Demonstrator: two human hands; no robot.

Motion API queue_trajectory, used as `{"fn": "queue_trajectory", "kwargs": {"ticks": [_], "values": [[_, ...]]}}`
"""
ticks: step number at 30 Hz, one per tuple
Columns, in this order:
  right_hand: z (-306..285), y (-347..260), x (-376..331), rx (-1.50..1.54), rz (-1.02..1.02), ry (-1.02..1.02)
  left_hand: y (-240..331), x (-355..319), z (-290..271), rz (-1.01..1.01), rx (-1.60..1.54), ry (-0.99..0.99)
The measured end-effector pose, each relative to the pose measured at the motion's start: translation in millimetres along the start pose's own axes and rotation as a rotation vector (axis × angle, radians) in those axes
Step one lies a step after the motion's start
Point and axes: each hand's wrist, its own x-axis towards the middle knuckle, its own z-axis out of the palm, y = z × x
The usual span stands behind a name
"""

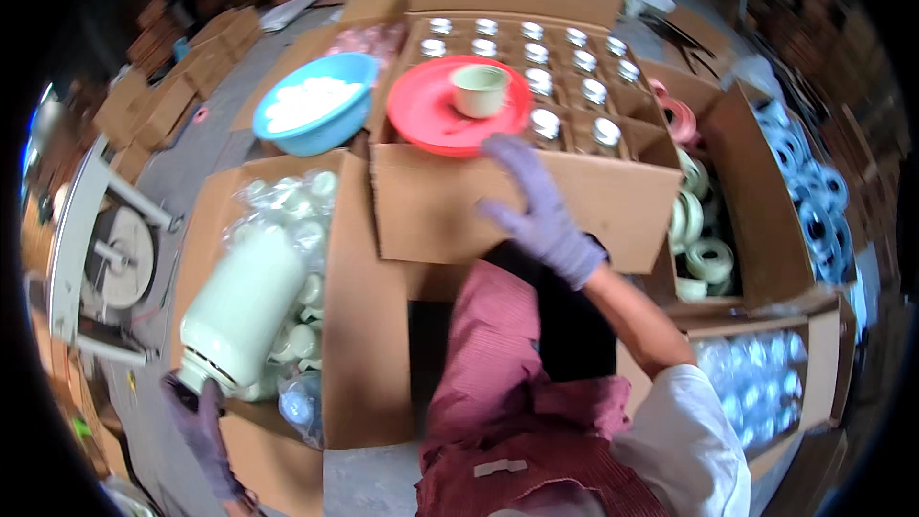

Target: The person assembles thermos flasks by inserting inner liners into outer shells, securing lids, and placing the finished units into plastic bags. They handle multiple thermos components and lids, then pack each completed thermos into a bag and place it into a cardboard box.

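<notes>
My left hand, in a purple-grey glove, grips a large pale green bottle by its narrower, ringed end. The bottle lies tilted above an open carton holding smaller pale green parts and clear plastic bags. My right hand, also gloved, is open with its fingers spread. Its fingertips are beside the near edge of a red plate, and I cannot tell whether they touch. On the plate sits a pale green cup. Beneath it is a divided carton with several silver-topped items.
A blue basin with white pieces stands at the back left. To the right, a carton holds pale green and pink rings, with blue rings beyond. Clear plastic pieces fill a carton nearer me. A white-framed stand is at far left.
</notes>
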Motion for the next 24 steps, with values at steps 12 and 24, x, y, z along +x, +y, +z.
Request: {"fn": "queue_trajectory", "kwargs": {"ticks": [12,24], "values": [[-75,-46,-160,0.112,0.065,-0.102,129,-104,268,0.491,-0.526,-0.947],[-302,173,-274,-1.141,1.1,-0.359,148,-93,343,0.618,-0.383,-1.46]]}}
